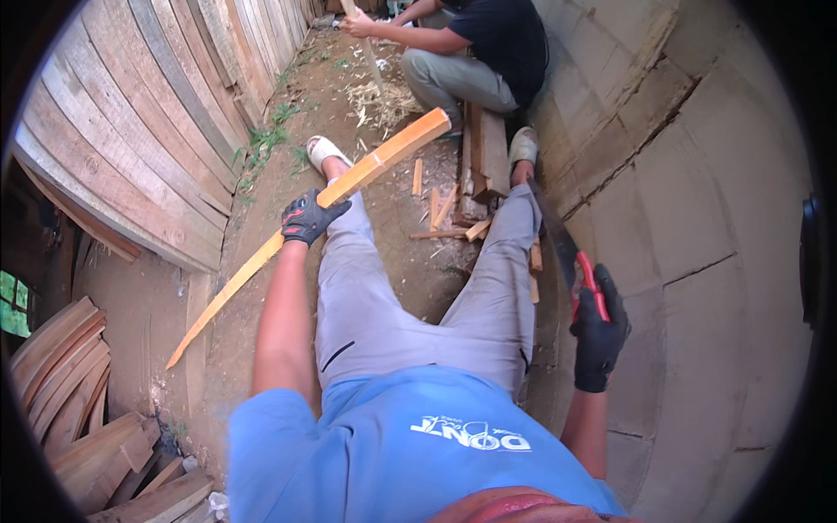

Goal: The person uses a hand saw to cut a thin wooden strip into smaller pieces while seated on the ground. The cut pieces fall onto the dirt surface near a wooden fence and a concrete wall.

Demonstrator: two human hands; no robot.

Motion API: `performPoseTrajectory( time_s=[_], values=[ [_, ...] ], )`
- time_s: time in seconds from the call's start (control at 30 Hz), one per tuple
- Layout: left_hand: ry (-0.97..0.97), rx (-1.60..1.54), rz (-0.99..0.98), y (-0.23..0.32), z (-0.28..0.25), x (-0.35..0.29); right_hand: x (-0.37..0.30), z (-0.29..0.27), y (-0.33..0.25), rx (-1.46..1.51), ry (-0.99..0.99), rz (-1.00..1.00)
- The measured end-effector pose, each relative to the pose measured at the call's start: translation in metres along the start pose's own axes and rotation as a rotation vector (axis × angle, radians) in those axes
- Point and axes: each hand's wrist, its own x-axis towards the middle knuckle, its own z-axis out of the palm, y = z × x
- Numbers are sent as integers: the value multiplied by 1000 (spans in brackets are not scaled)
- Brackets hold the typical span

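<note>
Wooden batten (377,162) slants up rightward — lower end perhaps pointed.

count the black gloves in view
2: one on the left hand, gripping the long wooden strip, and one on the right hand, holding the red-handled saw. Both show plainly; no others are visible.

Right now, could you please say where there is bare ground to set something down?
Bare dirt shows between the wearer's legs, nearer than the offcuts, and between the plank wall and the wooden bar in the left hand. It is crowded among those offcuts beside the beam and around the shavings by the co-worker.
</note>
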Motion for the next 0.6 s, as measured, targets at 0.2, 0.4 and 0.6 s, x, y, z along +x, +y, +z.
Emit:
performPoseTrajectory(
  time_s=[0.2,0.4,0.6],
  values=[
    [-9,-28,-59,-13,46,-30,8,20,-22,-15,-56,93],
    [15,19,-11,-4,115,-37,47,52,29,14,-124,91],
    [117,-6,-5,-6,127,-46,83,84,49,-598,-393,-385]
  ],
)
